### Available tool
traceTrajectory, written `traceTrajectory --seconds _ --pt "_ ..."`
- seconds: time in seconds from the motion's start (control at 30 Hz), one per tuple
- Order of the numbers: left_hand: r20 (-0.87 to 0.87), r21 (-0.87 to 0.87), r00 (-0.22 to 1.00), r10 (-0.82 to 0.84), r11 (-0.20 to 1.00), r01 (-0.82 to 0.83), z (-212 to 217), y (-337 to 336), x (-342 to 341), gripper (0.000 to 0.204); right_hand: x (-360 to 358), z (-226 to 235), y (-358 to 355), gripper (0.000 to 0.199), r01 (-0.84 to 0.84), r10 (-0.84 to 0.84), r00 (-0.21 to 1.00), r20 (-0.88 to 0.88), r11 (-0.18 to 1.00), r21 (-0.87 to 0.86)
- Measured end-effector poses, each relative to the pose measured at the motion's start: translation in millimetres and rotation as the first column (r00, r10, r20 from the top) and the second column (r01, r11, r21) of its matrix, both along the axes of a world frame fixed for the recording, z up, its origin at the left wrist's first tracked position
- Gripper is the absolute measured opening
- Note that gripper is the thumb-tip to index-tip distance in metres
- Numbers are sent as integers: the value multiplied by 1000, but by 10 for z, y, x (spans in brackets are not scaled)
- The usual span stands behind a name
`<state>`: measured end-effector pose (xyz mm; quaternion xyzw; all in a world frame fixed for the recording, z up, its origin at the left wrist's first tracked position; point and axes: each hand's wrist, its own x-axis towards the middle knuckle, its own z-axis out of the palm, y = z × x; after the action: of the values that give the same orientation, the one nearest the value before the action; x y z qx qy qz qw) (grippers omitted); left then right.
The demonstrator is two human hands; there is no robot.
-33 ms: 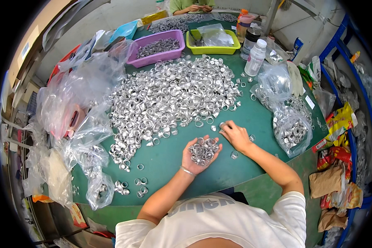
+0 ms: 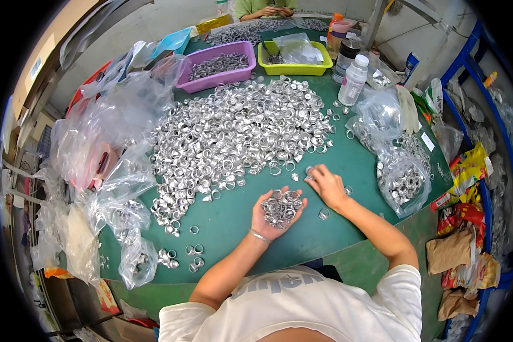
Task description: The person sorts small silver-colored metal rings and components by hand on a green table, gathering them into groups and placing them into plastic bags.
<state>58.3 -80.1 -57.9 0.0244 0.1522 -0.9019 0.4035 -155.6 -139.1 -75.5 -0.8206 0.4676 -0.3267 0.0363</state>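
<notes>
1. Cupping our left hand (image 2: 276,214) palm up just above the green bench (image 2: 325,228), we are carrying a small heap of silver metal rings (image 2: 281,207) in the palm, the fingers curled loosely apart around it, cradling it, not clamping.
2. We are laying our right hand (image 2: 326,185) flat-ish on the bench just beside the left, at the near edge of the big pile of rings (image 2: 239,131); its fingertips are resting close together on a ring or two, though we cannot tell whether they are pinching one.
3. We are judging these rings to be light, stiff and smooth, so they are likely to slip and roll; the rim, pinched between thumb and forefinger, looks the surest place to take one.
4. We are seeing a few stray rings (image 2: 324,214) lying loose on the bench near the right wrist, and more (image 2: 179,256) well apart to the left.
5. We are noting a clear bag of rings (image 2: 403,182) to the right, crumpled clear bags (image 2: 105,148) on the left, a purple tray (image 2: 216,67) and a yellow tray (image 2: 293,60) beyond the pile, and a white bottle (image 2: 353,81) beside them.
6. We are also seeing another person's hands (image 2: 273,10) at the far end.
</notes>
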Motion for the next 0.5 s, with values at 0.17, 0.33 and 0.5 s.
traceTrajectory --seconds 0.17,0.33,0.5 --pt "170 50 982 79 995 -89 83 -32 -109 34 170 509 -18 17 -355 -506 431 747 666 657" --pt "215 23 974 71 997 -77 156 -87 -283 34 502 794 179 14 -496 -492 218 843 688 529" --pt "307 6 916 259 962 -274 69 -79 -545 39 727 579 268 13 -187 -241 238 941 939 288"
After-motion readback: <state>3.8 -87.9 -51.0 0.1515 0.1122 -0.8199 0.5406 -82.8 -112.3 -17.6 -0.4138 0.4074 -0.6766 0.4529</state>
